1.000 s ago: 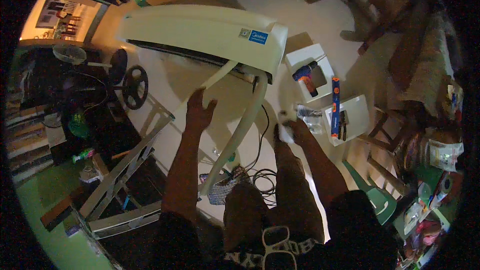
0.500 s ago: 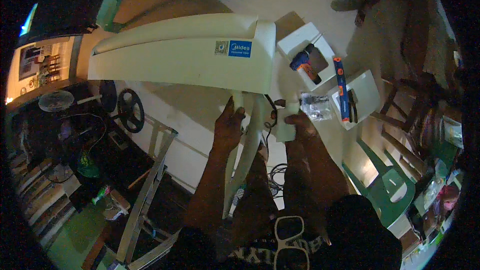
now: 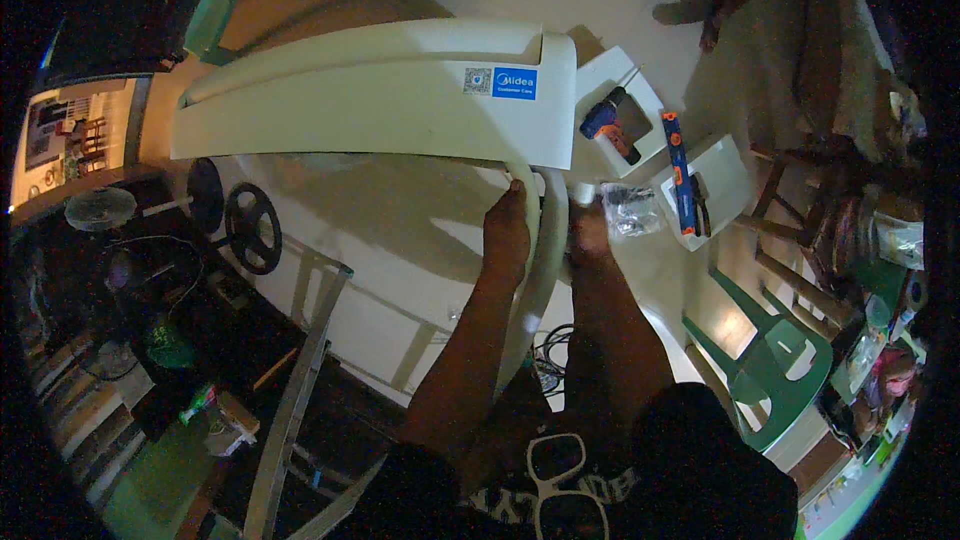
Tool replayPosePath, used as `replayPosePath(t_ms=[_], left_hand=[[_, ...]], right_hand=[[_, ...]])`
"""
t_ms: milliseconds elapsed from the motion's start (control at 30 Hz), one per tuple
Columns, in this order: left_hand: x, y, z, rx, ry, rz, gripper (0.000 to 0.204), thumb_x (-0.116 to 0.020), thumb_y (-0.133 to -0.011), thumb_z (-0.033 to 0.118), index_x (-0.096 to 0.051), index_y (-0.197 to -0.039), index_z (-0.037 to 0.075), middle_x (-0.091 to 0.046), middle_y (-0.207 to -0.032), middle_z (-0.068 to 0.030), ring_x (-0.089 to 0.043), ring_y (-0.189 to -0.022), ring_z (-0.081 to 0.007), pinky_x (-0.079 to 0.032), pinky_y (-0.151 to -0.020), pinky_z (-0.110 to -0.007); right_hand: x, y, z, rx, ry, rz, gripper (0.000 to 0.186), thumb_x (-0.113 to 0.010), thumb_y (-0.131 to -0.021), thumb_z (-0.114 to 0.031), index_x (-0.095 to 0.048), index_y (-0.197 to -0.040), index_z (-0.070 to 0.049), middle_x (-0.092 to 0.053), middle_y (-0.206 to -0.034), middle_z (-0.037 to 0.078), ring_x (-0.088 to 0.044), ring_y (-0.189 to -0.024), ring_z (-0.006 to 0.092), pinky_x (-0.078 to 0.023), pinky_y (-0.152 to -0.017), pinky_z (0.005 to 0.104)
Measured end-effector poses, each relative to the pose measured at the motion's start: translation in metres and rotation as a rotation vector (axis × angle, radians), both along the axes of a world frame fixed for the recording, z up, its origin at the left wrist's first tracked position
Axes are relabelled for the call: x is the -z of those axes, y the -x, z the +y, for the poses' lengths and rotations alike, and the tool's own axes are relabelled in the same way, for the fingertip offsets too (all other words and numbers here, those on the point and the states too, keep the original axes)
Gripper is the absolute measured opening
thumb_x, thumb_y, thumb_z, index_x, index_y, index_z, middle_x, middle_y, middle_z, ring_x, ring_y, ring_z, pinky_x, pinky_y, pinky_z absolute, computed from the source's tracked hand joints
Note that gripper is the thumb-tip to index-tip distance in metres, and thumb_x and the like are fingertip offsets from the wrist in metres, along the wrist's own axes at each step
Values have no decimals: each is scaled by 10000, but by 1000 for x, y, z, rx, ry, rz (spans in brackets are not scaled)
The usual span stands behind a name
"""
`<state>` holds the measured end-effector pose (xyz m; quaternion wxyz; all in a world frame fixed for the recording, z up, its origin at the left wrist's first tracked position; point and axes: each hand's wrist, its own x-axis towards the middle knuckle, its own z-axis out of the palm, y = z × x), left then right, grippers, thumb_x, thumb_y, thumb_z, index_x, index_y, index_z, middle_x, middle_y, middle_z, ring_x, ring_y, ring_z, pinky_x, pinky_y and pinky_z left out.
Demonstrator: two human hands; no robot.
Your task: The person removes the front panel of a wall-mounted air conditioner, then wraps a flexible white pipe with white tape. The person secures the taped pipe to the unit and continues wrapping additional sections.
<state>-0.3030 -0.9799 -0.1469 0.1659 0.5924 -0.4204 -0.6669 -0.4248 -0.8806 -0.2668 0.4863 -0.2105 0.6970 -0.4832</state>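
Observation:
A long white air conditioner indoor unit (image 3: pixel 360 120) lies across the view, a blue sticker near its right end. Two pale, thick insulated pipes (image 3: pixel 546 250) come from below that end and run down toward my lap. My left hand (image 3: pixel 507 230) is closed around the left pipe, close under the unit. Just right of the pipes, my right hand (image 3: pixel 588 230) is closed on a white piece (image 3: pixel 583 192). Only the top of that piece shows, and its kind is unclear. Dark cable (image 3: pixel 552 352) lies coiled between my legs.
Right of the unit, a cordless drill (image 3: pixel 612 127) rests on a white tray-like part. A blue-orange spirit level (image 3: pixel 679 175) lies on another white part (image 3: pixel 730 180), near a clear bag (image 3: pixel 632 212). A green chair (image 3: pixel 780 380) stands right, a metal ladder (image 3: pixel 295 400) left.
The unit's right end and both my hands have shifted right in view. My left hand has moved up along the pipe. The white piece in my right hand is now mostly hidden.

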Motion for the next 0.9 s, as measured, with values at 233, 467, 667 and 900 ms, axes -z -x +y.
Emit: replayPosePath(t_ms=[233,467,667,900], left_hand=[[17,-12,-4,-125,-221,125,624,-469,-1053,520,-610,-1308,-32,-664,-1183,-180,-621,-1051,-266,-482,-960,-411],[21,1,8,-190,-340,255,649,-411,-1055,598,-580,-1348,43,-655,-1213,-153,-635,-1075,-264,-515,-954,-426],[31,-17,-8,-44,-363,192,663,-416,-1053,600,-554,-1372,36,-650,-1245,-163,-625,-1130,-287,-496,-997,-446],[49,-18,-7,-160,-458,441,588,-478,-1052,519,-529,-1378,32,-651,-1245,-168,-637,-1129,-328,-513,-1001,-478]], right_hand=[[23,-36,-3,-122,124,-133,472,-677,-978,-277,-581,-1379,-46,-706,-1185,102,-666,-1097,247,-569,-931,409],[5,-12,26,92,213,-1059,614,-793,-806,-250,-587,-1336,-18,-699,-1200,162,-711,-1035,311,-587,-923,471],[16,0,24,88,242,-963,635,-774,-838,-371,-581,-1324,-11,-688,-1220,140,-698,-1051,298,-582,-900,468],[-55,7,8,182,181,-872,531,-717,-885,-283,-586,-1328,-20,-679,-1220,128,-683,-1055,296,-551,-942,457]])
